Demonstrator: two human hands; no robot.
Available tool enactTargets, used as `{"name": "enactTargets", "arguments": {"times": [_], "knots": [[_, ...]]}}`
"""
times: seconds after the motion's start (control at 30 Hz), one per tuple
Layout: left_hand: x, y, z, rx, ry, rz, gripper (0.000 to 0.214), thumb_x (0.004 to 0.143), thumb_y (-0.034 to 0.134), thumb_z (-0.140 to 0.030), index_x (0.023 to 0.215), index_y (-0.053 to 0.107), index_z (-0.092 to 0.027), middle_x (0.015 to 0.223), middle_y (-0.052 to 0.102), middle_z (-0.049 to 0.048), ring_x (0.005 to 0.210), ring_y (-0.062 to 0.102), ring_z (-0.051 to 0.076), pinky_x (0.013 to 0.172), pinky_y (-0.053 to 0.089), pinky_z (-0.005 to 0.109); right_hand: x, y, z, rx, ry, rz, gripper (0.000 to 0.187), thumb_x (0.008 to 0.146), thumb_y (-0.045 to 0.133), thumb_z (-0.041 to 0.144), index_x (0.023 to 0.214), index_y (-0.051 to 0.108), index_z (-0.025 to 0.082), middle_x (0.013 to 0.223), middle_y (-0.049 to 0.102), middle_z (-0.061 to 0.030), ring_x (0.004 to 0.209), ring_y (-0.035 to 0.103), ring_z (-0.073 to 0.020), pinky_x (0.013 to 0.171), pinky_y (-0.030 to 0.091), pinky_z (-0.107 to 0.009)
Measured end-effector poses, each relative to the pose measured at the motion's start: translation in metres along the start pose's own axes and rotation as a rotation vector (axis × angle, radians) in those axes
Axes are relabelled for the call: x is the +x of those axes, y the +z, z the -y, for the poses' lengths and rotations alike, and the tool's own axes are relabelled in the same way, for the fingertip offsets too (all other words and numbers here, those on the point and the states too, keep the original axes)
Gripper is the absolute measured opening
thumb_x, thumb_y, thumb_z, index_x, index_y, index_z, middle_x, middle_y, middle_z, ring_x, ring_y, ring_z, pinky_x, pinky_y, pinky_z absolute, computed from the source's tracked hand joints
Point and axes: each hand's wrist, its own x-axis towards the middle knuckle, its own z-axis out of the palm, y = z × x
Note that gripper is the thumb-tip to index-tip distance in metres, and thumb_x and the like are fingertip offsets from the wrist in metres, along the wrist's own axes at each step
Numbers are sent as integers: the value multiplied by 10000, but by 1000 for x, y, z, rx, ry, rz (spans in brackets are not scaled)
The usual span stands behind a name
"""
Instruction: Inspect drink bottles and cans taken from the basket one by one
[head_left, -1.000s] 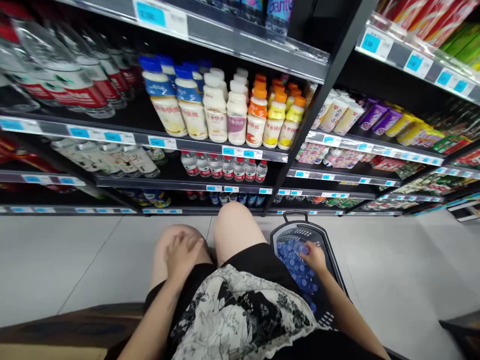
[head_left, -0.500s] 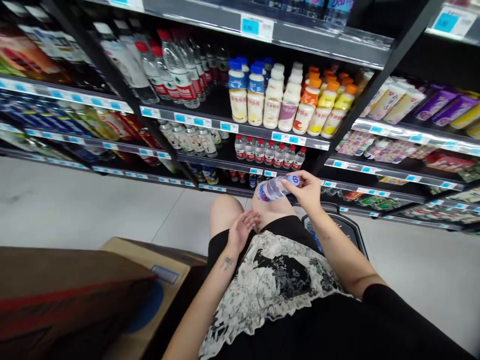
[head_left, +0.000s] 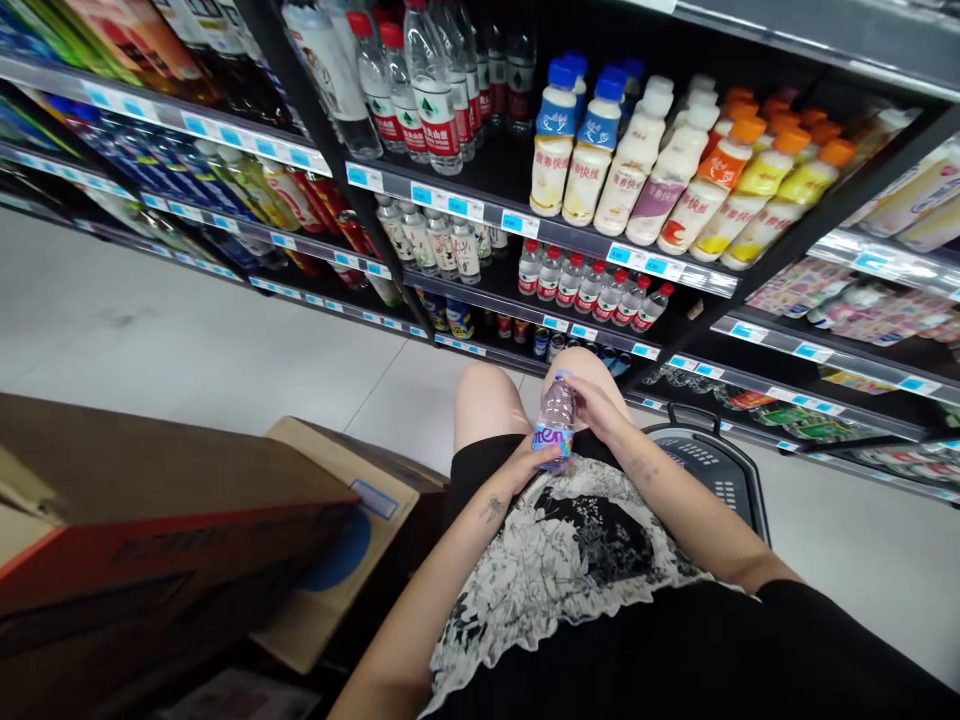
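Observation:
A clear water bottle [head_left: 558, 408] with a purple-and-blue label and a pale cap stands nearly upright over my lap. My left hand [head_left: 527, 462] is wrapped round its lower part, thumb across the label. Near the cap and upper side, my right hand [head_left: 592, 402] has its fingers closed on the same bottle; some of those fingers are hidden behind it. Beneath both hands lie my bare knees and a black-and-white floral apron [head_left: 555, 540].
Shelves of drinks rise ahead, with red-capped water bottles [head_left: 435, 100] and milk-drink bottles [head_left: 630, 160]. Open cardboard boxes [head_left: 180, 480] stand at my left. A black basket [head_left: 712, 465] sits on the floor to my right.
The bottle has gone from tilted in my right hand to nearly upright, closer to my body. My left hand, open before, has closed round its lower part. The view has shifted.

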Motion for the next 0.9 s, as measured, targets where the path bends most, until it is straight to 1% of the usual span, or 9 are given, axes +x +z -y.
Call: {"name": "enactTargets", "arguments": {"times": [0.1,0.17,0.3,0.37,0.43,0.5,0.57,0.73,0.9], "knots": [[1,5,-4,89,18,-87,657,584,896,-351,1130,613,-118,898,718,77,822,673,228,819,507,360,0,-4,-31,302,97,182,466,800,699,560,1061,681,174,877,726,-63,878,683,-243,798,566,-364],[1,9,-8,126,43,-97,764,551,915,-282,1219,573,-139,1022,711,84,944,662,247,914,486,384,-2,-3,-43,393,146,282,499,864,602,601,1097,660,164,896,732,-92,929,686,-282,850,568,-429],[-1,14,-10,151,125,-97,869,551,911,-227,1317,504,-173,1245,644,114,1149,596,286,1038,425,426,1,-3,-47,433,162,330,550,892,535,637,1114,643,146,881,732,-113,923,694,-311,841,578,-477],[-2,14,-8,162,126,-70,861,557,904,-212,1320,507,-181,1259,638,109,1146,596,285,1020,435,413,1,-6,-46,437,156,351,565,878,552,640,1124,639,139,890,732,-118,925,695,-314,838,581,-480],[0,11,-5,139,107,-37,747,584,885,-259,1251,563,-157,1151,686,104,1013,646,268,905,479,373,0,-10,-45,434,163,372,551,858,596,610,1131,636,133,910,731,-119,939,693,-317,850,579,-481],[2,7,-3,73,87,0,564,655,816,-393,1104,636,-102,962,725,119,809,669,246,733,481,331,-3,-14,-45,426,164,361,506,845,637,554,1130,635,137,933,731,-111,960,691,-313,871,575,-475],[4,4,-3,-2,69,37,528,716,710,-529,964,674,-64,821,725,146,672,652,235,630,445,319,-6,-17,-45,418,142,333,462,845,656,514,1128,632,150,962,731,-99,990,686,-302,898,568,-460],[2,0,-7,-135,17,135,707,730,607,-697,985,696,-43,839,738,192,683,667,263,702,469,363,-6,-21,-47,405,36,292,465,839,689,511,1176,607,201,1052,721,-67,1051,668,-276,939,554,-430],[1,4,-10,-144,14,168,633,705,712,-616,1040,686,-80,947,745,180,883,690,301,789,481,365,-3,-30,-48,397,16,345,598,790,708,587,1237,577,212,1089,710,-74,1034,668,-278,856,576,-420]]}}
